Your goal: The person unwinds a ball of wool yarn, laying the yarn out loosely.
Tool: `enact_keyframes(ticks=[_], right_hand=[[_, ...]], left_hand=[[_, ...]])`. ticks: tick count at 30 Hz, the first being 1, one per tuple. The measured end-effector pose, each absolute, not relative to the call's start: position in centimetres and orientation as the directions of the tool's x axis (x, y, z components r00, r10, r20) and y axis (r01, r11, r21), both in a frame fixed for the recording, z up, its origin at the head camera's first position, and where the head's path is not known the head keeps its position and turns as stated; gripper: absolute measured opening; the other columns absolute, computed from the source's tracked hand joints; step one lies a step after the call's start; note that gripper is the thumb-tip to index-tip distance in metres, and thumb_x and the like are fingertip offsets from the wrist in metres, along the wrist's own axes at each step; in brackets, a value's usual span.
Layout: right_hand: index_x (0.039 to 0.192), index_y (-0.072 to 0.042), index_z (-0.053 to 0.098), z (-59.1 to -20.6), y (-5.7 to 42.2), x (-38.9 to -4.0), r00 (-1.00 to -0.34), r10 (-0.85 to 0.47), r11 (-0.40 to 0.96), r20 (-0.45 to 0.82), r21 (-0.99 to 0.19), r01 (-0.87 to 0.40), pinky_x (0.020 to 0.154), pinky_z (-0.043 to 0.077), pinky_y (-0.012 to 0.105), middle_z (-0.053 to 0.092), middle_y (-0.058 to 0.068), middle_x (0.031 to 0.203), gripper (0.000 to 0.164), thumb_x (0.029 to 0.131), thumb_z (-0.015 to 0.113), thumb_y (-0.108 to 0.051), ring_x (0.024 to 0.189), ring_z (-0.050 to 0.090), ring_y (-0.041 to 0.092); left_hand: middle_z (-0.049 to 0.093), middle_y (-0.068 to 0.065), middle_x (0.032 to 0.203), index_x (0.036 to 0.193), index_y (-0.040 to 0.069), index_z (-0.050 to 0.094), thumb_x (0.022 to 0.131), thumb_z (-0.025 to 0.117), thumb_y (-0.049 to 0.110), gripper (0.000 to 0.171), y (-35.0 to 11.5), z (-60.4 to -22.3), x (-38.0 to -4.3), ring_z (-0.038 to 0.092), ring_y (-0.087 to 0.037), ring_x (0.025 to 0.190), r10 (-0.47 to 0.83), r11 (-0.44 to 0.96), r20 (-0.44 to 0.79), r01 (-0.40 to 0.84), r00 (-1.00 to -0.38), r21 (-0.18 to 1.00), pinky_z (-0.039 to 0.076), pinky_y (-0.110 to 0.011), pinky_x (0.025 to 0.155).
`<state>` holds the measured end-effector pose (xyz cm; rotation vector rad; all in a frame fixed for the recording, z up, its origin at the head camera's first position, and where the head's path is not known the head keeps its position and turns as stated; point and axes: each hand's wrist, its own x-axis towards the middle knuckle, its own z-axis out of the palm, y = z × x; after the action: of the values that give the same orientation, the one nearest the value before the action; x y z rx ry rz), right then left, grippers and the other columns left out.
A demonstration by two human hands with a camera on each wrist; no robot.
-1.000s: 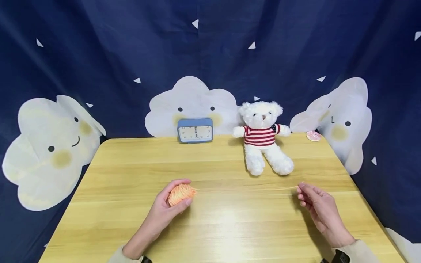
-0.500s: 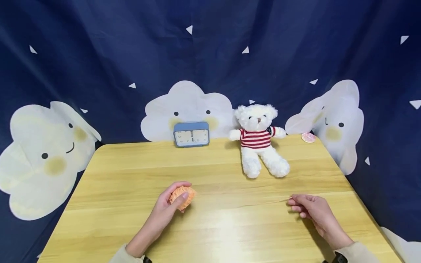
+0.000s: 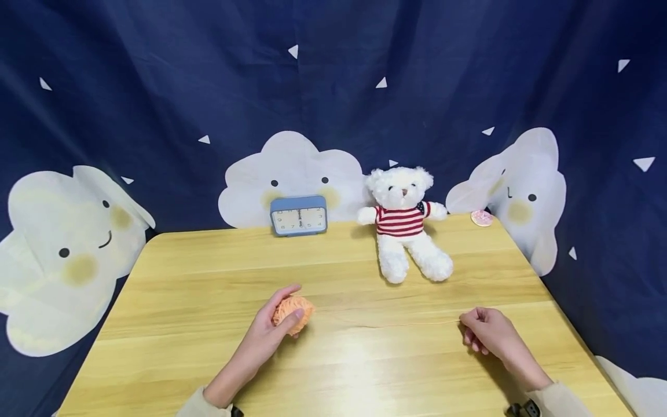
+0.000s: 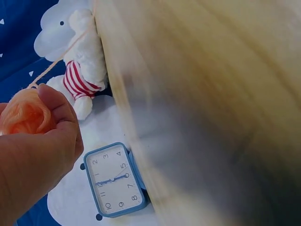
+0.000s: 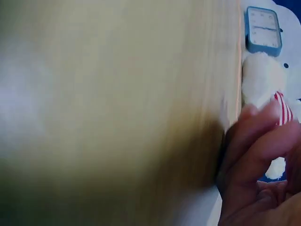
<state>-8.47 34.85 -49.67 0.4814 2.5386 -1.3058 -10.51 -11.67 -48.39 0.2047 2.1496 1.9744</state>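
My left hand (image 3: 268, 330) holds a ball of orange yarn (image 3: 293, 313) above the table, thumb on the near side and fingers behind it. In the left wrist view the yarn ball (image 4: 27, 113) sits within the curled fingers, and a strand (image 4: 70, 47) rises from it. Across the table, my right hand (image 3: 490, 336) pinches the far end of the thin strand (image 3: 411, 324), which stretches nearly level between both hands. The right wrist view shows the right hand's curled fingers (image 5: 254, 155), with the pinched yarn hard to make out there.
A white teddy bear (image 3: 400, 223) in a red-striped shirt sits at the table's back. Left of it stands a blue alarm clock (image 3: 299, 216). A round pink item (image 3: 482, 218) lies near the back right corner of the wooden table (image 3: 208, 278). A dark blue curtain (image 3: 333, 69) hangs behind.
The right hand has come lower and nearer, its fingers now more curled. The left hand has turned the yarn ball slightly, its thumb now across it. The head view has shifted a little.
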Motion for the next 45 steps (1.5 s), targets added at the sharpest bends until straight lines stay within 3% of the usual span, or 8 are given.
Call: enact_keyframes(ticks=[8, 13, 17, 22, 27, 30, 37, 45], right_hand=[[0.11, -0.006, 0.065, -47.2, 29.7, -7.2, -0.988, 0.129, 0.676, -0.081, -0.722, 0.147, 0.073, 0.05, 0.032, 0.06, 0.002, 0.088, 0.013, 0.108, 0.061, -0.018, 0.084, 0.056, 0.019], [0.121, -0.003, 0.069, -46.4, 24.3, -7.0, -0.999, 0.038, 0.523, 0.039, -0.853, -0.013, 0.073, 0.053, 0.027, 0.064, 0.003, 0.1, 0.019, 0.103, 0.067, -0.004, 0.088, 0.059, 0.015], [0.137, -0.002, 0.066, -46.5, 20.8, -7.4, -0.994, -0.113, 0.34, -0.009, -0.94, -0.03, 0.071, 0.058, 0.031, 0.066, 0.012, 0.108, 0.032, 0.105, 0.067, -0.004, 0.087, 0.063, 0.021], [0.152, 0.001, 0.055, -47.0, 17.2, -8.5, -0.93, -0.365, 0.161, -0.052, -0.987, -0.008, 0.085, 0.062, 0.036, 0.067, 0.027, 0.117, 0.046, 0.109, 0.063, -0.008, 0.094, 0.068, 0.031], [0.141, 0.013, 0.058, -47.7, 15.5, -9.5, -0.885, -0.463, 0.011, -0.055, -0.998, 0.057, 0.087, 0.063, 0.031, 0.067, 0.03, 0.13, 0.039, 0.108, 0.065, -0.007, 0.091, 0.072, 0.021], [0.124, 0.012, 0.065, -47.7, 15.6, -9.6, -0.886, -0.461, 0.024, -0.047, -0.999, 0.04, 0.08, 0.063, 0.029, 0.071, 0.028, 0.109, 0.027, 0.107, 0.069, -0.009, 0.084, 0.07, 0.016], [0.109, -0.004, 0.073, -46.1, 18.9, -9.5, -0.859, -0.508, 0.16, 0.058, -0.974, -0.161, 0.073, 0.061, 0.029, 0.071, 0.014, 0.095, 0.008, 0.107, 0.071, -0.011, 0.082, 0.068, 0.02], [0.105, -0.016, 0.077, -44.9, 24.0, -9.7, -0.815, -0.509, 0.32, 0.277, -0.818, -0.478, 0.073, 0.062, 0.029, 0.074, -0.005, 0.093, 0.015, 0.098, 0.081, -0.003, 0.082, 0.069, 0.013]], left_hand=[[0.058, -0.016, 0.139, 0.156, 0.009, 0.052, 0.108, 0.071, 0.016, 0.052, -11.1, -48.2, -10.5, 0.06, -0.024, 0.119, 0.293, 0.074, -0.054, -0.034, -0.955, 0.997, 0.055, -0.025, 0.098], [0.057, -0.017, 0.142, 0.151, 0.007, 0.056, 0.108, 0.072, 0.016, 0.047, -10.9, -47.8, -10.8, 0.06, -0.025, 0.121, 0.325, 0.051, -0.022, -0.006, -0.945, 0.999, 0.055, -0.026, 0.1], [0.058, -0.018, 0.14, 0.147, 0.007, 0.06, 0.107, 0.073, 0.014, 0.042, -11.0, -47.5, -10.8, 0.06, -0.025, 0.117, 0.335, 0.042, -0.004, 0.011, -0.942, 0.999, 0.057, -0.027, 0.096], [0.06, -0.018, 0.136, 0.144, 0.007, 0.061, 0.107, 0.072, 0.013, 0.039, -11.3, -47.4, -10.7, 0.062, -0.025, 0.114, 0.34, 0.042, 0.001, 0.016, -0.94, 0.999, 0.058, -0.028, 0.094], [0.06, -0.019, 0.135, 0.145, 0.007, 0.061, 0.107, 0.072, 0.013, 0.04, -11.2, -47.2, -10.5, 0.062, -0.026, 0.114, 0.36, 0.034, 0.008, 0.022, -0.933, 0.999, 0.058, -0.029, 0.095], [0.059, -0.019, 0.135, 0.145, 0.008, 0.061, 0.106, 0.073, 0.012, 0.041, -11.2, -47.2, -10.4, 0.062, -0.027, 0.114, 0.362, 0.032, 0.015, 0.028, -0.932, 0.999, 0.059, -0.029, 0.094], [0.059, -0.02, 0.129, 0.145, 0.006, 0.061, 0.105, 0.073, 0.009, 0.042, -11.5, -47.2, -10.3, 0.061, -0.026, 0.109, 0.367, 0.0, 0.034, 0.036, -0.929, 0.999, 0.06, -0.029, 0.087], [0.059, -0.021, 0.127, 0.145, 0.007, 0.062, 0.105, 0.074, 0.008, 0.043, -12.1, -47.0, -10.1, 0.061, -0.025, 0.106, 0.374, -0.025, 0.043, 0.037, -0.926, 0.999, 0.061, -0.029, 0.082]])
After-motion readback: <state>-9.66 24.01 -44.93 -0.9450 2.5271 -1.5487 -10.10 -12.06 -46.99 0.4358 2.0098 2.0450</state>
